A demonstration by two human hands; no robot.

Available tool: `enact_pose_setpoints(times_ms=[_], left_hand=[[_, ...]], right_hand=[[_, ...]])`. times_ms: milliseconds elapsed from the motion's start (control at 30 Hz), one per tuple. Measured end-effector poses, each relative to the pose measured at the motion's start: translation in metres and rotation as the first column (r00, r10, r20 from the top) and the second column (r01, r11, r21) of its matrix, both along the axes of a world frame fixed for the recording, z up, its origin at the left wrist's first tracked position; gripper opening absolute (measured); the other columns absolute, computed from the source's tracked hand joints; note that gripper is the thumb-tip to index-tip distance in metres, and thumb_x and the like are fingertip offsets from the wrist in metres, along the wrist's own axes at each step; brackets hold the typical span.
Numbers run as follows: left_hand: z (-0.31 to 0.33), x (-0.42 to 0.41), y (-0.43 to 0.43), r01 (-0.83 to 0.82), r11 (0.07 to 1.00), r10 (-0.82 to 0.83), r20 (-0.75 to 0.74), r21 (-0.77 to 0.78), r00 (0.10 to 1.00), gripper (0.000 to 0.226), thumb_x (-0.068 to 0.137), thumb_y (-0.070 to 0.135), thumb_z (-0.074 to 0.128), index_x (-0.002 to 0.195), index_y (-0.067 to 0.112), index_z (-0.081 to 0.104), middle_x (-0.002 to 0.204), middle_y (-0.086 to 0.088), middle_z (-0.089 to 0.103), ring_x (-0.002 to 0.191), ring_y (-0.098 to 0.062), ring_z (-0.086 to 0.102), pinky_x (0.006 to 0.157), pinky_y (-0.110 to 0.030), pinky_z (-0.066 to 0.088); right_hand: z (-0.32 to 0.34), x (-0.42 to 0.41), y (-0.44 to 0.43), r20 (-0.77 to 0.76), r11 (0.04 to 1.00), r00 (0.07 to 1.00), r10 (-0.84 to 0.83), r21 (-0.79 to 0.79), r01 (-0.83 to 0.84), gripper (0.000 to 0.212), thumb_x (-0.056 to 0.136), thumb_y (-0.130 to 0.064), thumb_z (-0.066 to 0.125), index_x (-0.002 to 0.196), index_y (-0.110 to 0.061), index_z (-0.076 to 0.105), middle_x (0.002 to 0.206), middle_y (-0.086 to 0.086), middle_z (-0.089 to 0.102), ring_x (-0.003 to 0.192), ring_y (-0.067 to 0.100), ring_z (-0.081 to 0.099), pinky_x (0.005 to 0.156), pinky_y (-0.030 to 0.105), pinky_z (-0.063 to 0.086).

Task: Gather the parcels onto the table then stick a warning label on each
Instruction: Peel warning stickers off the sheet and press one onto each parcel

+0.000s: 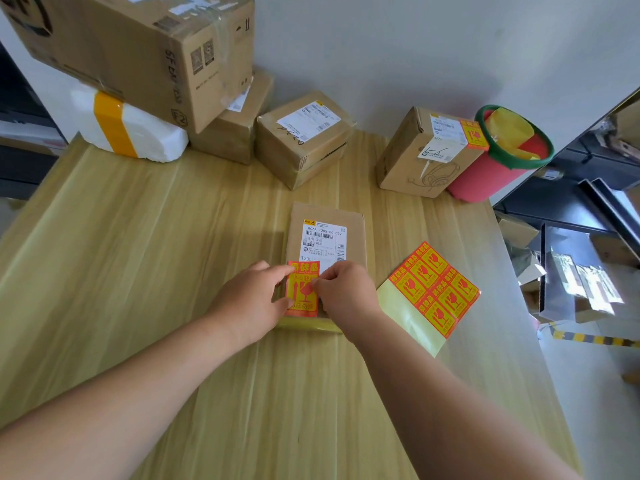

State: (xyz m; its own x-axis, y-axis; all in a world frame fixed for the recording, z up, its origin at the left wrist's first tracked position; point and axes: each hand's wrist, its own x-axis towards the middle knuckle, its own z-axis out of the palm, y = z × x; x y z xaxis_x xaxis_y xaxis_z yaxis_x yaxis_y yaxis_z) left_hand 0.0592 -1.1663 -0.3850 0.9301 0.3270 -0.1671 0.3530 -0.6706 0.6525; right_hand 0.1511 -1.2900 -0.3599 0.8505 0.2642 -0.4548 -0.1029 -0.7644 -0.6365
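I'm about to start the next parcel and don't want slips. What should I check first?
1. Red-orange warning label on the flat brown cardboard parcel: ok, left hand and right hand touch it.
2. Label pressed flat all over: cannot tell, hands cover part.
3. Barcode on the white shipping label uncovered: ok.
4. Yellow-backed sheet of spare labels beside the parcel: ok.
5. Brown box with headphone drawing labelled: ok.
6. Square brown box at the back labelled: not ok, none visible.
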Motion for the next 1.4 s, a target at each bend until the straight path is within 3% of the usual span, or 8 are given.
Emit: enact_pose_setpoints(times_ms=[167, 300, 433, 533, 633, 700, 967, 1400], left_hand=[[0.003, 0.0, -0.001, 0.006, 1.0, -0.005, -0.011, 0.03, 1.0, 0.055, 0.083, 0.03, 0.064, 0.135, 0.031, 0.046, 0.105, 0.005, 0.053, 0.079, -0.013, 0.045, 0.067, -0.025, 0.036], [0.007, 0.0, -0.003, 0.0, 0.998, 0.0, 0.004, 0.07, 1.0, 0.052, 0.083, 0.028, 0.065, 0.133, 0.027, 0.049, 0.104, 0.003, 0.051, 0.092, -0.018, 0.05, 0.074, -0.027, 0.04], [0.014, 0.002, -0.006, 0.061, 0.948, -0.121, 0.175, 0.312, 0.977, 0.042, 0.078, 0.017, 0.069, 0.12, 0.014, 0.062, 0.115, -0.004, 0.06, 0.112, -0.03, 0.048, 0.094, -0.041, 0.041], [0.013, 0.006, -0.008, 0.145, 0.871, -0.251, 0.171, 0.469, 0.953, 0.039, 0.075, 0.015, 0.072, 0.113, 0.007, 0.066, 0.122, -0.007, 0.063, 0.12, -0.036, 0.05, 0.098, -0.05, 0.039], [0.005, 0.004, -0.007, 0.233, 0.833, -0.276, 0.011, 0.501, 0.961, 0.047, 0.087, 0.032, 0.059, 0.129, 0.013, 0.055, 0.141, 0.0, 0.048, 0.136, -0.028, 0.032, 0.109, -0.047, 0.02], [-0.001, 0.002, -0.005, 0.24, 0.838, -0.263, -0.023, 0.49, 0.965, 0.052, 0.091, 0.04, 0.051, 0.138, 0.018, 0.045, 0.149, 0.006, 0.036, 0.141, -0.023, 0.021, 0.111, -0.043, 0.011], [-0.006, -0.008, -0.007, 0.281, 0.805, -0.248, -0.134, 0.523, 0.96, 0.067, 0.091, 0.057, 0.031, 0.148, 0.025, 0.018, 0.158, 0.011, 0.008, 0.145, -0.017, 0.003, 0.112, -0.041, 0.004], [-0.008, -0.014, -0.011, 0.247, 0.823, -0.205, -0.139, 0.512, 0.969, 0.067, 0.094, 0.052, 0.034, 0.149, 0.021, 0.014, 0.158, 0.006, 0.003, 0.145, -0.018, 0.001, 0.113, -0.042, 0.002]], right_hand=[[0.001, -0.004, -0.003, 0.172, 0.982, 0.98, 0.102, -0.177, -0.071, 0.031, 0.078, -0.036, 0.07, 0.09, -0.023, 0.045, 0.07, -0.011, 0.052, 0.066, 0.015, 0.054, 0.047, 0.025, 0.033], [0.003, -0.005, -0.012, 0.323, 0.964, 0.925, 0.2, -0.237, -0.125, 0.025, 0.08, -0.031, 0.065, 0.095, -0.02, 0.047, 0.087, -0.002, 0.06, 0.074, 0.022, 0.055, 0.056, 0.03, 0.036], [-0.004, -0.014, -0.022, 0.609, 0.885, 0.645, 0.461, -0.264, -0.383, 0.021, 0.086, -0.019, 0.061, 0.105, -0.01, 0.065, 0.106, 0.005, 0.063, 0.099, 0.031, 0.057, 0.08, 0.039, 0.046], [-0.012, -0.013, -0.029, 0.551, 0.755, 0.52, 0.653, -0.416, -0.507, 0.037, 0.095, -0.027, 0.05, 0.129, -0.014, 0.056, 0.135, 0.002, 0.054, 0.131, 0.029, 0.042, 0.105, 0.041, 0.034], [-0.021, -0.01, -0.037, 0.417, 0.661, 0.513, 0.75, -0.496, -0.563, 0.051, 0.1, -0.038, 0.034, 0.147, -0.019, 0.031, 0.154, -0.004, 0.028, 0.145, 0.023, 0.015, 0.117, 0.037, 0.01], [-0.025, -0.009, -0.039, 0.4, 0.643, 0.504, 0.765, -0.515, -0.567, 0.053, 0.101, -0.041, 0.029, 0.15, -0.021, 0.024, 0.157, -0.006, 0.021, 0.146, 0.021, 0.009, 0.117, 0.035, 0.006], [-0.03, -0.019, -0.046, 0.402, 0.657, 0.522, 0.752, -0.513, -0.553, 0.056, 0.101, -0.043, 0.026, 0.15, -0.017, 0.02, 0.159, -0.002, 0.014, 0.146, 0.021, 0.004, 0.117, 0.037, 0.003], [-0.031, -0.026, -0.053, 0.466, 0.729, 0.562, 0.683, -0.48, -0.488, 0.061, 0.099, -0.045, 0.031, 0.149, -0.012, 0.022, 0.157, 0.004, 0.018, 0.145, 0.024, 0.011, 0.117, 0.04, 0.007]])
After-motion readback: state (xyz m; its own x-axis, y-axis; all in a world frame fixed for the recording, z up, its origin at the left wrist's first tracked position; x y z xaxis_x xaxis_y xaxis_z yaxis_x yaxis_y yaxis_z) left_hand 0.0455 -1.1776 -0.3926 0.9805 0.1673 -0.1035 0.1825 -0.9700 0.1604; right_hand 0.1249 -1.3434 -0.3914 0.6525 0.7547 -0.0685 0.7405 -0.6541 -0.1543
